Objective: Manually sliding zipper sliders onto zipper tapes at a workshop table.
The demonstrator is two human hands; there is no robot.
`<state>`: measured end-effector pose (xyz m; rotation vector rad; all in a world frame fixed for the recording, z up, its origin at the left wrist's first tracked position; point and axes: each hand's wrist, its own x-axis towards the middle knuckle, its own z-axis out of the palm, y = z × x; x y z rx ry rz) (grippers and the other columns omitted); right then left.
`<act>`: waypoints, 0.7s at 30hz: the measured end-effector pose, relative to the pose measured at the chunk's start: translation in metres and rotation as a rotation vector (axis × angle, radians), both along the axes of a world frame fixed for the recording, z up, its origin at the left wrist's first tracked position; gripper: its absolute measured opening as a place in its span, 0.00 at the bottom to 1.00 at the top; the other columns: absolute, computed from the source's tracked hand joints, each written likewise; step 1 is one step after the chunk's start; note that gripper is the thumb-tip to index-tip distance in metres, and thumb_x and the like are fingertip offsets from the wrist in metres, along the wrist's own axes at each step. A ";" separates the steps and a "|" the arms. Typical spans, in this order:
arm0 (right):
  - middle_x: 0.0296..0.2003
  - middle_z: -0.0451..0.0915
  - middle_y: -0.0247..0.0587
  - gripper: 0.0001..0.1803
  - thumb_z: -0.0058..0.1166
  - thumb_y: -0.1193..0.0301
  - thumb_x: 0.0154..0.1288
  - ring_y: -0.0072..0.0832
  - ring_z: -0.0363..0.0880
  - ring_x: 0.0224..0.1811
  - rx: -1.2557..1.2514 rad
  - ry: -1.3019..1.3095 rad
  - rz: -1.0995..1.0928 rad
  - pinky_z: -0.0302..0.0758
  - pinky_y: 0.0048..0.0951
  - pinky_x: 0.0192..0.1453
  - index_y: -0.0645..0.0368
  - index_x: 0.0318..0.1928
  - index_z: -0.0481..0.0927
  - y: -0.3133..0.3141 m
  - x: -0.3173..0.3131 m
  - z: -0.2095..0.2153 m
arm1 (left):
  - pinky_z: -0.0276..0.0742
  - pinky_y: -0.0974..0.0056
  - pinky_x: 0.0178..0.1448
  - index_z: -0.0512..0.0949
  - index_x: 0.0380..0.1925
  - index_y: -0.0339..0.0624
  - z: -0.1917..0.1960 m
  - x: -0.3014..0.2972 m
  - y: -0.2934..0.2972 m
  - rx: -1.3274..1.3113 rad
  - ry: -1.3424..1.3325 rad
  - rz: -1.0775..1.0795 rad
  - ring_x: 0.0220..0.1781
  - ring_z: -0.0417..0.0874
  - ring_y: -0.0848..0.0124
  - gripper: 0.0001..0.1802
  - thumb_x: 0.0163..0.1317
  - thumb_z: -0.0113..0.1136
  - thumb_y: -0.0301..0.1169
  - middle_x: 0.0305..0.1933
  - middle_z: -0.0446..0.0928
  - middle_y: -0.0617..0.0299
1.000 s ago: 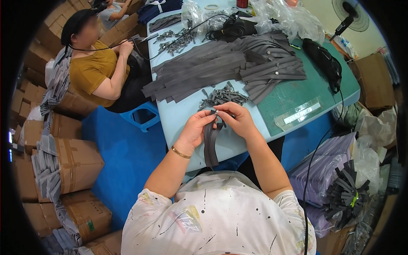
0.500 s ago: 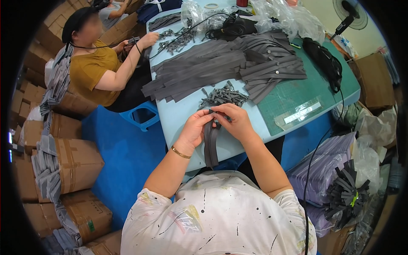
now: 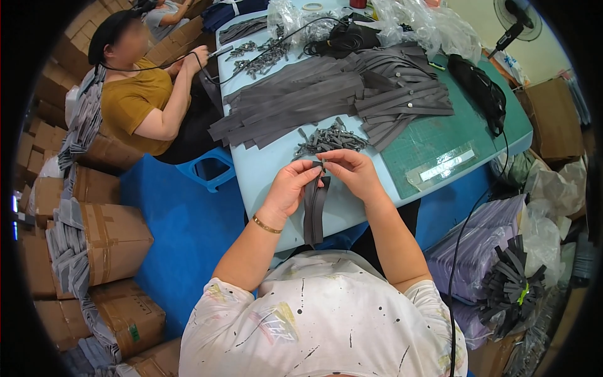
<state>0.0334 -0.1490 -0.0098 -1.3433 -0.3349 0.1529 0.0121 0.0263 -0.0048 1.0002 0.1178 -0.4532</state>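
My left hand (image 3: pixel 294 186) is closed, pinching the upper end of a dark grey zipper (image 3: pixel 314 217). The zipper's two tape ends hang down over the near table edge. My right hand (image 3: pixel 353 174) is closed at the same end, thumb and forefinger together on a small dark piece that looks like a zipper pull, mostly hidden by the fingertips. Just beyond my hands lies a heap of grey zipper pulls (image 3: pixel 330 138). Behind it, long dark grey zipper strips (image 3: pixel 295 97) are spread over the light blue table (image 3: pixel 257 179).
A green cutting mat (image 3: pixel 408 147) covers the table's right part, with a black bag (image 3: pixel 477 91) on it. At left a co-worker (image 3: pixel 141 100) in mustard sits by a blue stool (image 3: pixel 207 169). Cardboard boxes (image 3: pixel 116 242) line the left; wrapped bundles (image 3: pixel 477 248) stand at right.
My right fingers have shifted slightly right, showing more of the zipper's upper end. The co-worker's hands have drawn back from the far pile of pulls toward the body.
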 end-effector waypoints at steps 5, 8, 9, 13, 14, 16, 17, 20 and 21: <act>0.38 0.81 0.34 0.12 0.55 0.79 0.58 0.19 0.79 0.41 -0.021 0.014 0.038 0.74 0.19 0.46 0.62 0.44 0.80 -0.003 0.000 -0.004 | 0.77 0.73 0.36 0.75 0.40 0.35 0.002 0.000 -0.001 0.027 -0.027 -0.008 0.33 0.79 0.75 0.09 0.60 0.57 0.26 0.34 0.76 0.64; 0.39 0.81 0.35 0.13 0.56 0.78 0.58 0.20 0.79 0.39 -0.053 -0.012 0.041 0.74 0.19 0.45 0.61 0.46 0.80 -0.003 0.000 -0.005 | 0.76 0.73 0.36 0.74 0.42 0.37 0.000 0.000 -0.001 0.035 -0.032 -0.012 0.33 0.79 0.75 0.10 0.60 0.57 0.26 0.34 0.76 0.64; 0.39 0.81 0.36 0.15 0.56 0.78 0.58 0.21 0.79 0.38 -0.076 -0.044 0.034 0.74 0.20 0.45 0.61 0.47 0.79 -0.002 0.000 -0.004 | 0.76 0.73 0.36 0.73 0.43 0.37 -0.001 -0.001 -0.002 0.017 -0.068 0.030 0.33 0.79 0.75 0.11 0.60 0.57 0.26 0.35 0.76 0.63; 0.37 0.81 0.38 0.18 0.58 0.75 0.57 0.23 0.78 0.35 -0.273 -0.465 -0.218 0.74 0.21 0.41 0.61 0.50 0.76 0.005 -0.002 0.006 | 0.76 0.72 0.39 0.71 0.47 0.39 0.008 -0.003 -0.006 0.021 -0.152 0.194 0.35 0.78 0.75 0.14 0.61 0.55 0.24 0.39 0.75 0.64; 0.35 0.80 0.37 0.20 0.59 0.74 0.56 0.24 0.78 0.33 -0.359 -0.456 -0.336 0.74 0.22 0.39 0.61 0.51 0.75 0.005 -0.004 0.009 | 0.76 0.72 0.39 0.71 0.47 0.39 0.010 -0.003 -0.007 0.021 -0.153 0.191 0.35 0.78 0.75 0.14 0.61 0.55 0.24 0.39 0.75 0.64; 0.32 0.80 0.37 0.21 0.59 0.72 0.56 0.25 0.77 0.31 -0.442 -0.445 -0.456 0.73 0.23 0.37 0.61 0.51 0.74 0.007 -0.008 0.014 | 0.74 0.72 0.42 0.70 0.48 0.38 0.013 -0.003 -0.008 0.028 -0.236 0.225 0.39 0.77 0.75 0.14 0.61 0.54 0.23 0.40 0.74 0.64; 0.30 0.79 0.35 0.21 0.60 0.72 0.56 0.23 0.76 0.30 -0.498 -0.299 -0.361 0.73 0.23 0.36 0.61 0.51 0.74 0.008 -0.011 0.017 | 0.74 0.72 0.42 0.70 0.48 0.38 0.012 -0.002 -0.007 0.028 -0.236 0.222 0.39 0.77 0.75 0.14 0.61 0.54 0.23 0.40 0.74 0.64; 0.28 0.77 0.32 0.19 0.60 0.71 0.57 0.19 0.74 0.28 -0.389 -0.058 -0.185 0.71 0.21 0.34 0.61 0.50 0.74 0.013 -0.014 0.019 | 0.73 0.73 0.45 0.71 0.49 0.38 0.005 -0.002 -0.004 0.008 -0.357 0.223 0.42 0.76 0.76 0.15 0.61 0.53 0.21 0.39 0.74 0.65; 0.27 0.77 0.30 0.18 0.59 0.71 0.58 0.16 0.72 0.28 -0.225 0.026 -0.099 0.71 0.19 0.33 0.61 0.49 0.74 0.014 -0.012 0.019 | 0.72 0.73 0.46 0.71 0.49 0.39 0.003 -0.001 -0.003 0.025 -0.376 0.214 0.43 0.75 0.76 0.15 0.61 0.52 0.20 0.39 0.74 0.65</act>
